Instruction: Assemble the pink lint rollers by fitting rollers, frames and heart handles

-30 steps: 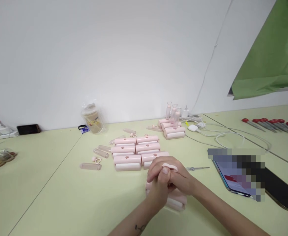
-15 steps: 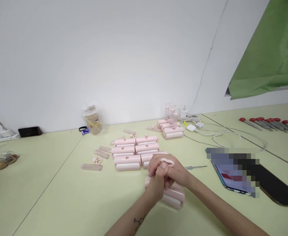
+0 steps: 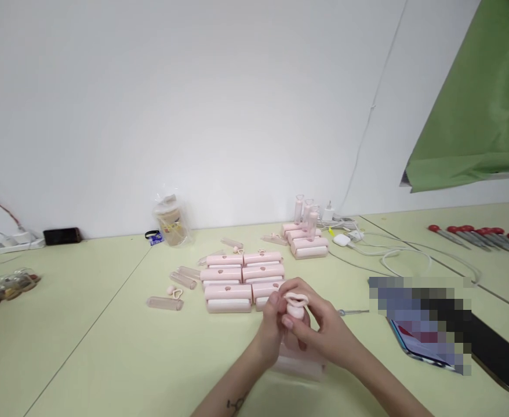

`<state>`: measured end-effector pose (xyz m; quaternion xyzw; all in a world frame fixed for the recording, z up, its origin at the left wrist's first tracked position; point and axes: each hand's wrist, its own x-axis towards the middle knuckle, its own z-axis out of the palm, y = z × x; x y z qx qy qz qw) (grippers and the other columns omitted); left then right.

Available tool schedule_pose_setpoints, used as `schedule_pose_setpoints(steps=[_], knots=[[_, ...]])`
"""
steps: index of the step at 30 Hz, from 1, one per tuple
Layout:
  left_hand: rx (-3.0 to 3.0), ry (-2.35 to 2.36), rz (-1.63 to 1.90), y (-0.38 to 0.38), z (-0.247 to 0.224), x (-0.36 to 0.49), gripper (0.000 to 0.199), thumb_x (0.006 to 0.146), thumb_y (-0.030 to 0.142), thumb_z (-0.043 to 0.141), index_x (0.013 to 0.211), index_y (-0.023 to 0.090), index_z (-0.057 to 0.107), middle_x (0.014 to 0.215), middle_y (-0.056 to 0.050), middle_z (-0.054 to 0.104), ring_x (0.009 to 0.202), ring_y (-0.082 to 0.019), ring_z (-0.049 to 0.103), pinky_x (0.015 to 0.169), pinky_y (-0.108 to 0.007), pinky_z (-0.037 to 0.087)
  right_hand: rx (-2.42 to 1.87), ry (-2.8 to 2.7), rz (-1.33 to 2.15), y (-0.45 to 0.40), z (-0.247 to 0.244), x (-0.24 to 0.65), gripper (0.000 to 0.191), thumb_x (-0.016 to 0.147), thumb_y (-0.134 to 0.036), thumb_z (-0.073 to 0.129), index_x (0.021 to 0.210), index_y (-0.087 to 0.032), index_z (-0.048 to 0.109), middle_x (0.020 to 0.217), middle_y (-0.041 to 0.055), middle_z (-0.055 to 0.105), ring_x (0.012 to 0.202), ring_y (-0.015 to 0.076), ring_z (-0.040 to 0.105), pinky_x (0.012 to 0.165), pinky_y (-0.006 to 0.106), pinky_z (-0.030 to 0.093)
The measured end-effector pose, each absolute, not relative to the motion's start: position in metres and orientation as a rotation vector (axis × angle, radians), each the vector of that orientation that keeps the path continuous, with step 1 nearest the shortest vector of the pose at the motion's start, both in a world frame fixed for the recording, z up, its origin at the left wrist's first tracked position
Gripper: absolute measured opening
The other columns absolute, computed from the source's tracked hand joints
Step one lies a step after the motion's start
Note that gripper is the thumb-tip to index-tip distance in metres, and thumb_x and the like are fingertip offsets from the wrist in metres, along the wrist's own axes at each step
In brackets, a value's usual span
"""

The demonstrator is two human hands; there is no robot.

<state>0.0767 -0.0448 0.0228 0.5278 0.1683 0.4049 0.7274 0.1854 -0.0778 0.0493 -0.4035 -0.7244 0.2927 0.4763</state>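
Both my hands meet near the table's front middle over a pink roller case (image 3: pixel 300 366) that lies on the table under them. My left hand (image 3: pixel 272 333) and my right hand (image 3: pixel 324 333) together pinch a small pink heart-shaped loop piece (image 3: pixel 295 302) that stands up above my fingers. Just beyond them lie two rows of finished pink roller cases (image 3: pixel 242 279). Loose clear pink tubes (image 3: pixel 164 303) and a small heart loop (image 3: pixel 175 291) lie to the left of those rows.
A second stack of pink cases with upright tubes (image 3: pixel 307 236) stands farther back. A phone (image 3: pixel 424 336) lies at right, red-handled screwdrivers (image 3: pixel 480 236) at far right, white cables and a charger (image 3: pixel 359 240) behind, a bagged cup (image 3: pixel 171 223) near the wall.
My hands have loosened from a tight clasp; the fingers now pinch the pink loop piece upright. The view shifted slightly downward and the case under my hands sits lower in the picture.
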Motion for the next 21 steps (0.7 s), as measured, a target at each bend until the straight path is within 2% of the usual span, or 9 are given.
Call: schedule_pose_setpoints(steps=[3,6,9,11,15,18,21], knots=[[1.384,0.416,0.91,-0.039,0.035,0.066,0.066,0.078,0.07,0.027,0.065,0.014,0.06,0.06,-0.004,0.059,0.062,-0.018,0.057,0.062,-0.03,0.045,-1.038,-1.791,0.622,-0.078,0.048,0.189,0.019,0.084,-0.022,0.052,0.102,-0.027,0.054,0.104,0.004,0.052,0.095,0.0191,0.054,0.079,0.029,0.046],[1.712,0.677,1.05,-0.025,0.048,0.047,0.058,0.085,0.059,0.025,0.085,0.015,0.063,0.078,-0.006,0.065,0.081,-0.021,0.06,0.078,-0.033,0.045,-1.176,-1.769,0.427,-0.076,0.054,0.205,0.016,0.085,-0.034,0.053,0.098,-0.028,0.06,0.099,0.0039,0.058,0.097,0.0224,0.052,0.081,0.034,0.045],[1.825,0.932,1.211,-0.008,0.059,0.017,0.041,0.085,0.049,0.035,0.09,0.017,0.061,0.077,-0.004,0.065,0.081,-0.02,0.06,0.08,-0.033,0.044,-1.336,-1.586,0.337,-0.068,0.069,0.232,0.024,0.083,-0.045,0.052,0.093,-0.025,0.063,0.092,0.0049,0.064,0.084,0.0232,0.056,0.07,0.033,0.048],[1.849,1.041,1.294,0.002,0.063,-0.01,0.029,0.082,0.044,0.046,0.088,0.018,0.059,0.081,-0.003,0.063,0.083,-0.02,0.058,0.081,-0.033,0.043,-1.362,-1.405,0.31,-0.057,0.078,0.251,0.03,0.081,-0.049,0.052,0.092,-0.024,0.063,0.098,0.006,0.065,0.08,0.0224,0.059,0.064,0.031,0.049],[2.001,1.192,1.289,0.009,0.058,-0.058,0.017,0.081,0.035,0.051,0.086,0.021,0.059,0.084,-0.003,0.06,0.084,-0.02,0.056,0.079,-0.034,0.042,-1.366,-1.217,0.164,-0.025,0.081,0.284,0.034,0.078,-0.051,0.054,0.094,-0.022,0.06,0.109,0.0072,0.063,0.08,0.0215,0.059,0.062,0.03,0.049],[2.331,1.286,1.105,0.007,0.04,-0.076,0.016,0.081,0.031,0.052,0.094,0.024,0.059,0.095,-0.004,0.058,0.097,-0.023,0.052,0.085,-0.038,0.041,-1.399,-1.274,0.126,0.001,0.069,0.301,0.033,0.077,-0.051,0.053,0.087,-0.021,0.061,0.099,0.0075,0.065,0.073,0.021,0.058,0.061,0.032,0.048],[2.516,1.34,0.937,0.005,0.018,-0.079,0.03,0.079,0.027,0.055,0.109,0.027,0.055,0.11,-0.005,0.055,0.108,-0.025,0.047,0.091,-0.042,0.04,-1.4,-1.309,0.089,0.023,0.053,0.312,0.035,0.077,-0.052,0.051,0.09,-0.021,0.06,0.092,0.0064,0.065,0.064,0.0185,0.055,0.059,0.032,0.047]])
